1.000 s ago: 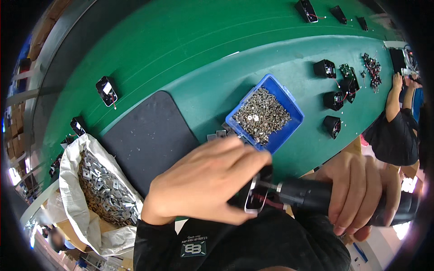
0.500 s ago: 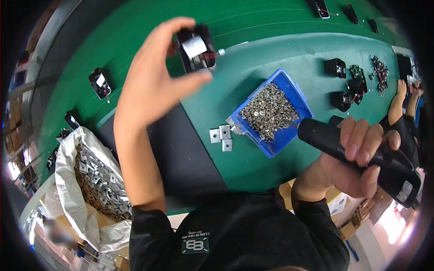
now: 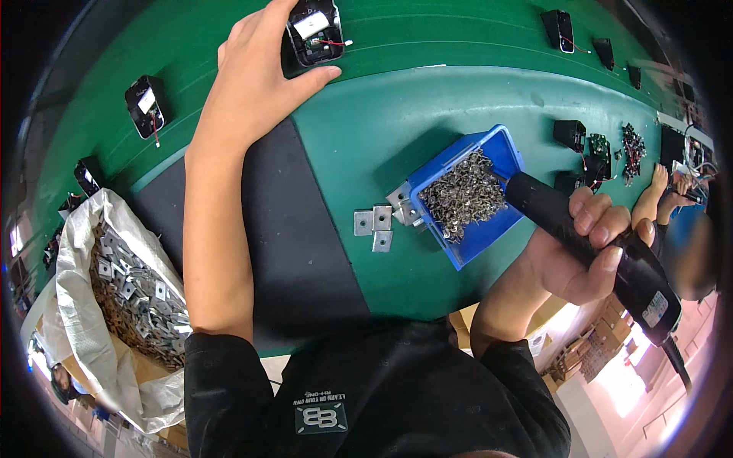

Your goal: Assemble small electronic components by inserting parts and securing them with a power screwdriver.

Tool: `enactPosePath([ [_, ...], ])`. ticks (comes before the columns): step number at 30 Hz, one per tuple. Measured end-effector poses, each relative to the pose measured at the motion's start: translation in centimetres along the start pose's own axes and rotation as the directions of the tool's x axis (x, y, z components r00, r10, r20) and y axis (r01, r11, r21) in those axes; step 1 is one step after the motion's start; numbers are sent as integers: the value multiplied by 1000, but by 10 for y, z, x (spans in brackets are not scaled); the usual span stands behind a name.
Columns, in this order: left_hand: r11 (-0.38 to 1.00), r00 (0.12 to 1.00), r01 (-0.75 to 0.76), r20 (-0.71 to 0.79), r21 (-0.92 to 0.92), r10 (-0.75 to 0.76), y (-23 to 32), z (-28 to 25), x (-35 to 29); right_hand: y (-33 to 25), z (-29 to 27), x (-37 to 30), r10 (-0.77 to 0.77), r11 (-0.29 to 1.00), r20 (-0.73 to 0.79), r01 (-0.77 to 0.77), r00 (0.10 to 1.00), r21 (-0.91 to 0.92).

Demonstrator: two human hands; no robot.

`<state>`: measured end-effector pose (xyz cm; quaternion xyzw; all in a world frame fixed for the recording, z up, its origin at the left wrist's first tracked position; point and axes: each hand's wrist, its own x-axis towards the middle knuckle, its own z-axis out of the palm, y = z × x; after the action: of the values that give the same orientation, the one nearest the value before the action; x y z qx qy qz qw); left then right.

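Note:
My left hand (image 3: 256,76) reaches to the far belt, its fingers round the far side of a black plastic housing (image 3: 328,53) and its thumb along the near edge; the fingertips are partly cut off. The housing's open side shows a white label, a circuit board and a red lead with a white plug. In my right hand (image 3: 584,263) is a black corded electric screwdriver (image 3: 553,210), its nose pointing at a blue bin (image 3: 477,248) of small metal screws (image 3: 462,198). Several square metal plates with holes (image 3: 382,217) lie left of the bin, some against its side.
A white sack (image 3: 84,305) of metal plates stands at the left. More black housings (image 3: 145,107) lie on the green belt (image 3: 427,30). At the right are housings, circuit boards (image 3: 599,153) and a pile of small parts (image 3: 632,153), near another person's hands (image 3: 658,183). A black mat (image 3: 282,229) covers part of the table.
My left hand has carried the housing farther away, onto the belt. The screwdriver has shifted slightly left and up with my right hand. The view has moved a little.

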<state>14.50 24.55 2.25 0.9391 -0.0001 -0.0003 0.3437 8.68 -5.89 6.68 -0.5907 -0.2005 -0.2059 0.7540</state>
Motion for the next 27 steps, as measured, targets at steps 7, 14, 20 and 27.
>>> enactPosePath([
  [7,906,874,-416,-310,-77,375,24,-10,-18,-21,-6,2,10,985,-35,-4,999,172],
  [14,638,682,-729,-200,-247,703,81,37,-53,-48,4,6,22,942,-88,9,996,336],
  [20,683,745,-656,-129,-321,654,95,73,-72,-55,6,2,53,932,-74,-22,996,361],
  [27,670,715,-696,-177,-258,676,93,79,-75,-60,6,0,42,936,-73,-14,996,353],
])
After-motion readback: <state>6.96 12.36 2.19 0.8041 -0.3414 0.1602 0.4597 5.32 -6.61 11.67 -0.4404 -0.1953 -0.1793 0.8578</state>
